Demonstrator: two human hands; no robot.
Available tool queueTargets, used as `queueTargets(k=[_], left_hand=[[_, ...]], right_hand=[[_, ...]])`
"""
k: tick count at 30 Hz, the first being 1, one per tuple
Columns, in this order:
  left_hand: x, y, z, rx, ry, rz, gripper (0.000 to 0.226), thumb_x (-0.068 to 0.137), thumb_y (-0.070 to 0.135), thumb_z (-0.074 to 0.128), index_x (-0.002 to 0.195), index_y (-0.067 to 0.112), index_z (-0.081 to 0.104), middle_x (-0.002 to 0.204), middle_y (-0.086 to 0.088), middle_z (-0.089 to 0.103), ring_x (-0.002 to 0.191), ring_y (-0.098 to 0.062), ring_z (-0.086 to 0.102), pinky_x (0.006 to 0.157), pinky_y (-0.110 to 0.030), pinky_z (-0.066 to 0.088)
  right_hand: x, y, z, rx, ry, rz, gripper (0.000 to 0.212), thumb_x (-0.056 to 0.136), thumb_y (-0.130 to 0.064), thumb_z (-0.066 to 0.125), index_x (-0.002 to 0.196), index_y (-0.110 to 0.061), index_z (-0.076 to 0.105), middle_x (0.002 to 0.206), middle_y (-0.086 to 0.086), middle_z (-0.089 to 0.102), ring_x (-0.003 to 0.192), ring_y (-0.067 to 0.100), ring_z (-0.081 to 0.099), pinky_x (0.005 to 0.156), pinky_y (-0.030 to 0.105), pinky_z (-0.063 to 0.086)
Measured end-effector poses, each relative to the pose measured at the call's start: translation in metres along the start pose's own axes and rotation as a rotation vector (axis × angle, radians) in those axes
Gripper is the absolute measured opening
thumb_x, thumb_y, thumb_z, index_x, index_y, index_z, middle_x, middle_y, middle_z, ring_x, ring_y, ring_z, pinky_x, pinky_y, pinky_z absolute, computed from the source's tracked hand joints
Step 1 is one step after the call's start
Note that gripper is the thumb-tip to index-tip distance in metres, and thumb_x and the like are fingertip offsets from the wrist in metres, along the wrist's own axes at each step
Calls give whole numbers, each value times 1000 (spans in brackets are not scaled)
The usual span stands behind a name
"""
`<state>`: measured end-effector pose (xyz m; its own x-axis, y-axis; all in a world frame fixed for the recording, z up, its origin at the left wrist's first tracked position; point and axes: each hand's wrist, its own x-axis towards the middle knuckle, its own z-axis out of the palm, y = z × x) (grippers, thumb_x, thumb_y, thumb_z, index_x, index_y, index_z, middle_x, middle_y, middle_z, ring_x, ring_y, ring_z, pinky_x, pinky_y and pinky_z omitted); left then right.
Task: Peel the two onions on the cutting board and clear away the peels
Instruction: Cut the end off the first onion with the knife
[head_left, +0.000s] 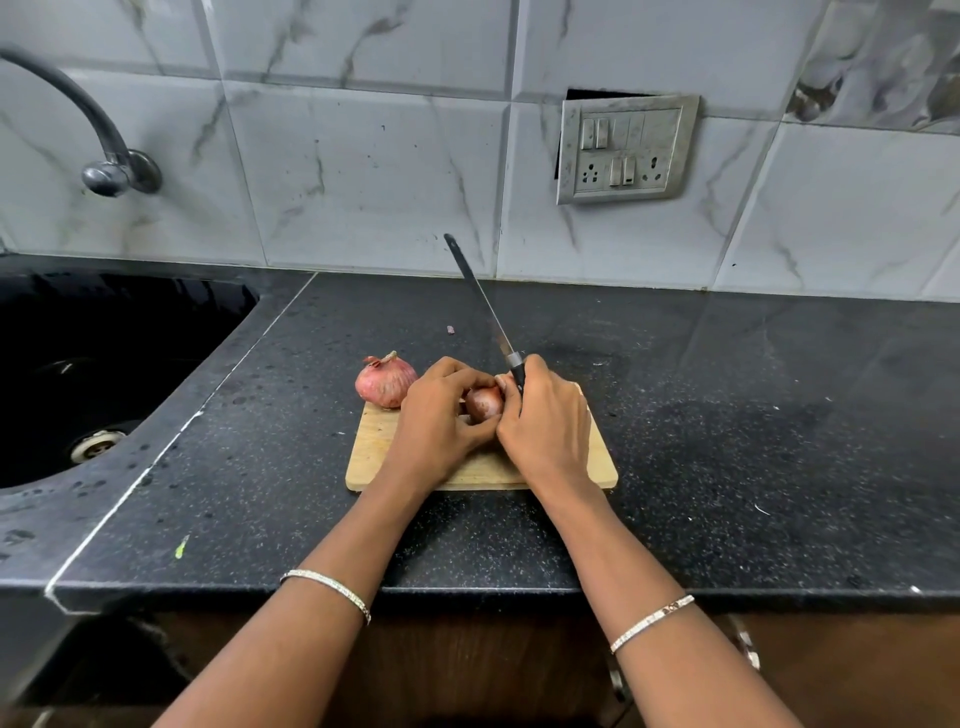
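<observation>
Step in hand: peeling one of the two onions, by my reading; the clearing away has not begun.
Left hand (441, 410): fingers curled round the held onion (484, 402), steadying it just above the cutting board (597, 462).
Right hand (540, 421): clamped on the handle of the knife (488, 306), its thumb side pressed up against the same onion, so the two hands meet over it.
Knife: the blade points up and away towards the tiled wall, clear of the onion; only the handle end is near the skin.
Held onion: between the two hands, over the middle of the board, showing a smooth, dark reddish surface; how much skin is off I cannot tell, as the fingers cover most of it.
Other onion (385, 382): at the board's far left corner, partly over the edge, wearing its dry pink skin and stalk.
Peels: one small reddish scrap (451, 329) lies on the tabletop (727, 415) beyond the board; anything under the hands is hidden.
Next move calls for: a fingertip pinch on a loose skin edge and a pull round the onion while the left hand turns it, keeping the blade aimed away.
Progress: early, with one onion untouched.
</observation>
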<state>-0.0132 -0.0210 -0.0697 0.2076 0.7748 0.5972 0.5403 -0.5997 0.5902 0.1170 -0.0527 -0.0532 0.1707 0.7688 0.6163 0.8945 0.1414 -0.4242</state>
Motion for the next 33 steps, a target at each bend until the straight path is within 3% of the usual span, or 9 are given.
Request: queueTargets(k=[5,9,14,17,19,23,26,30,33], left_hand=[[-1,2,-2,-11,5,-16,33,73,22,87,104,18,78,95,3,63,87,-14,61,78,-37,55],[-2,2,-4,4,-40,-47,36,71,24,87,106,17,76,99,3,65,90,-14,63,82,-40,56],[-1,1,-6,-32,-44,-43,39,74,32,89,107,18,73,102,7,62,92,-10,63,82,-32,57],[-1,-3,-5,-85,-33,-71,40,77,33,88,110,19,71,107,6,62,95,-8,65,84,-27,58],[-2,-4,-4,-113,-44,-94,40,79,38,85,111,22,67,110,6,60,99,-9,64,87,-34,59],[-1,-6,-2,-104,-82,-124,42,81,47,80,110,26,57,110,8,62,103,-13,63,89,-43,58],[0,-5,-3,-94,-105,-153,40,81,34,85,107,23,56,105,12,64,102,-8,61,89,-33,54],[-1,-5,-4,11,-53,-137,43,77,36,87,103,21,56,98,12,62,91,-10,54,73,-23,34],[-2,-3,-4,-15,-83,-80,49,83,29,83,121,22,55,101,8,60,81,-5,55,70,-15,40]], right_hand=[[-1,-1,4,48,34,-5,21,101,-26,55,95,-6,55,87,16,68,78,40,64,60,40,36],[5,6,-1,222,90,196,20,101,-26,58,93,-8,61,81,6,73,79,29,65,62,30,26],[7,16,-1,412,70,278,15,96,-29,65,86,-19,68,73,-10,73,76,18,70,81,40,52],[8,21,-4,308,82,323,18,95,-34,66,87,-19,69,77,-5,72,77,21,64,70,37,45],[9,26,-8,169,82,352,19,95,-34,67,90,-16,71,80,3,71,78,26,62,66,34,39],[8,23,-14,131,12,355,11,92,-28,70,96,-21,76,84,1,72,78,23,62,68,32,46],[8,23,-13,156,-10,357,10,91,-29,70,96,-22,74,85,-2,72,80,21,64,68,30,45],[7,24,-12,199,-22,355,19,93,-39,67,87,-22,66,73,-5,64,72,19,61,61,30,38],[4,20,-13,276,17,293,33,97,-53,57,88,-21,63,68,-7,60,67,18,58,59,32,35]])
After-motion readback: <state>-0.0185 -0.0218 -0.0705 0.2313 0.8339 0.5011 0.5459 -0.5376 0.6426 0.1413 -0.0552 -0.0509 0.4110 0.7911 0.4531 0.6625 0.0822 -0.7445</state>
